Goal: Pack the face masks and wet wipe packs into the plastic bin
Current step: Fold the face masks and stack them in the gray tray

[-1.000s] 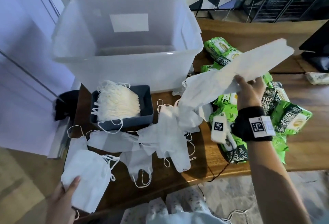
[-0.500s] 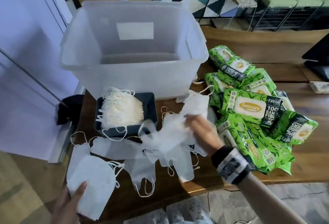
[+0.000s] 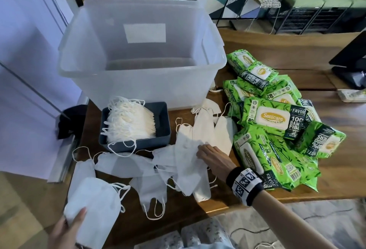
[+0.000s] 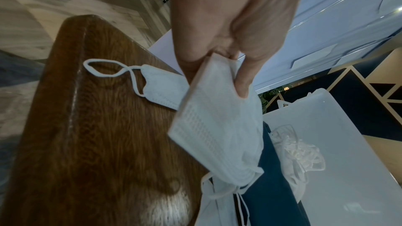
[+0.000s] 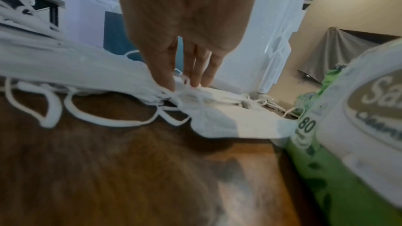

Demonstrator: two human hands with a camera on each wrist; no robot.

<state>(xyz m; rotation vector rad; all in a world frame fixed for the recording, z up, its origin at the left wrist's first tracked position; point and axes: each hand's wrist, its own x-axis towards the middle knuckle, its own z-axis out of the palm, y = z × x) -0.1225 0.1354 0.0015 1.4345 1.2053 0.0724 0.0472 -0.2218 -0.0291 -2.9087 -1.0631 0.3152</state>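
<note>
The table (image 3: pixel 267 54) is carrying every item. The bin (image 3: pixel 142 82) is standing upright at its far left, translucent, with no masks or packs showing inside it. The wipe packs (image 3: pixel 277 130) are lying heaped to the right of the bin, overlapping one another. The tray (image 3: pixel 162 128) is sitting just in front of the bin and is holding a row of masks packed on edge. The loose masks (image 3: pixel 184 161) are lying spread over the table between the tray and the near edge, touching the wipe packs on the right. The mask stack (image 3: pixel 95 207) is being held over the near left corner. The left hand (image 4: pixel 228 28) is pinching this stack, thumb against fingers. The right hand (image 3: pixel 213 157) is resting on the loose masks, its fingers (image 5: pixel 165 75) extending straight and pressing down on the top mask; no closed grip is visible.
</note>
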